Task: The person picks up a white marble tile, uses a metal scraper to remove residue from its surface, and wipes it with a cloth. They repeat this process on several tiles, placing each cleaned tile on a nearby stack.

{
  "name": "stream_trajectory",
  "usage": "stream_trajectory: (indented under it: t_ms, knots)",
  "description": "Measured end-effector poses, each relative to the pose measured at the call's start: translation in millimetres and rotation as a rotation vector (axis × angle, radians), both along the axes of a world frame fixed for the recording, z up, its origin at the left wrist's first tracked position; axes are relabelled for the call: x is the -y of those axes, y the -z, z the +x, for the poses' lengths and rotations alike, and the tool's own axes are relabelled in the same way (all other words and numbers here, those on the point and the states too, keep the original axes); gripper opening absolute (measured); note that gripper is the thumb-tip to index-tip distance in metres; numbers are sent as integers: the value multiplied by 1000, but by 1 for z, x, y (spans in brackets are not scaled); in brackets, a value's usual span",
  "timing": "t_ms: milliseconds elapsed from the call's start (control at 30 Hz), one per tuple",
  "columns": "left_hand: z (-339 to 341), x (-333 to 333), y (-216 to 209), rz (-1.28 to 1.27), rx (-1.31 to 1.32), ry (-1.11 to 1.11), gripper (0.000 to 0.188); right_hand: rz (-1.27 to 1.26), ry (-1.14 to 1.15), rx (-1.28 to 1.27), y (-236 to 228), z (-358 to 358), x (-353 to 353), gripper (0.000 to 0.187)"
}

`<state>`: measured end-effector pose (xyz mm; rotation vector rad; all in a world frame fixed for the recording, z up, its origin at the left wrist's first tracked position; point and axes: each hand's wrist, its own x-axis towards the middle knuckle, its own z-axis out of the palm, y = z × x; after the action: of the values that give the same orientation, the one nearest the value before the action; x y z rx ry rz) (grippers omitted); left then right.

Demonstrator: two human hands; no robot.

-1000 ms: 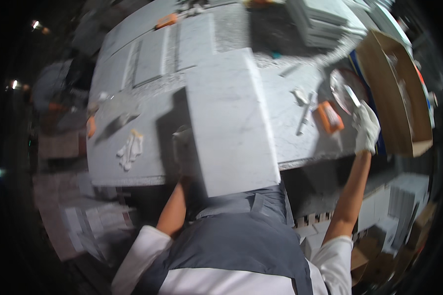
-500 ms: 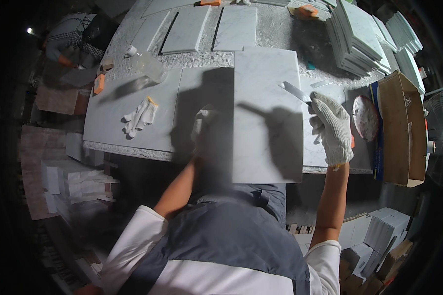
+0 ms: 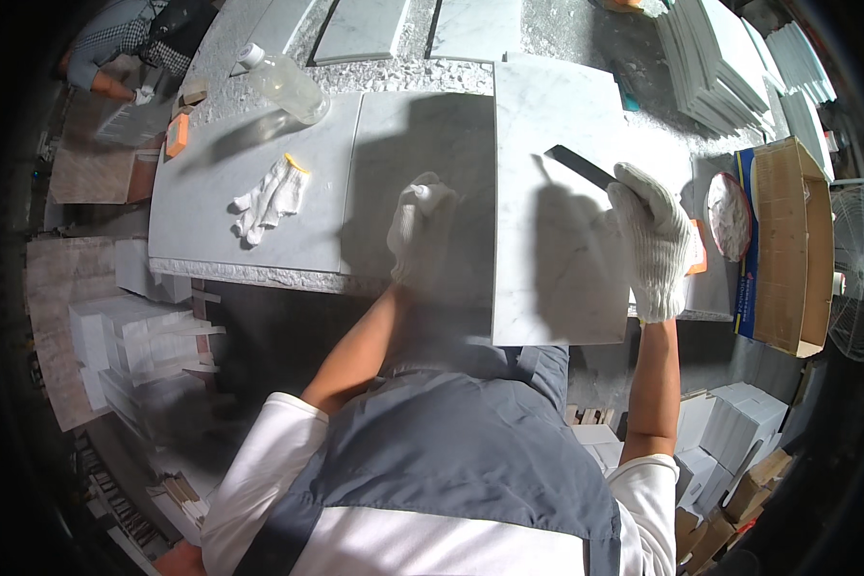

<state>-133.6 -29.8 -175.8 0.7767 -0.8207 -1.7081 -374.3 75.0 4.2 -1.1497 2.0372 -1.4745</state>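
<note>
My right hand point(image 3: 649, 245), in a white knit glove, is closed around a flat-bladed knife point(image 3: 584, 167). Its blade points to the far left over a pale, grey-veined marble tile point(image 3: 559, 278). That tile lies long side away from me and juts past the table's near edge. To its left, in shadow, my left hand point(image 3: 415, 235) is gloved too, with fingers curled in. A small white tip shows at the top of that fist; the rest of what it holds is hidden.
Spare gloves point(image 3: 271, 199) and a clear bottle point(image 3: 286, 84) are on the worktable point(image 3: 197, 230). Tile stacks point(image 3: 715, 67) stand far right. A cardboard box point(image 3: 787, 245) and a round, white-filled container point(image 3: 730, 216) sit at the right. Another person point(image 3: 125, 58) works far left.
The view has shifted, so the table's contents appear higher. My left hand has moved right, closer to the tile. The knife's blade has turned from bright to dark.
</note>
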Motion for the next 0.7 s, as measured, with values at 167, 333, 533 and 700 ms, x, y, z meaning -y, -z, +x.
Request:
stream_trajectory:
  t_ms: [167, 333, 533, 700]
  knots:
    - [4, 13, -10, -146, 138, 189, 28, -123, 85, 549, -12, -5, -18, 47]
    - [-3, 3, -10, -175, 269, 12, 33, -43, 68, 899, -6, -12, -40, 57]
    - [-2, -1, -13, -92, 231, -4, 33, -151, -173, 1092, -7, -19, -54, 33]
    - [1, 5, -13, -1, -34, 8, 37, -307, -147, 967, 4, -60, -63, 25]
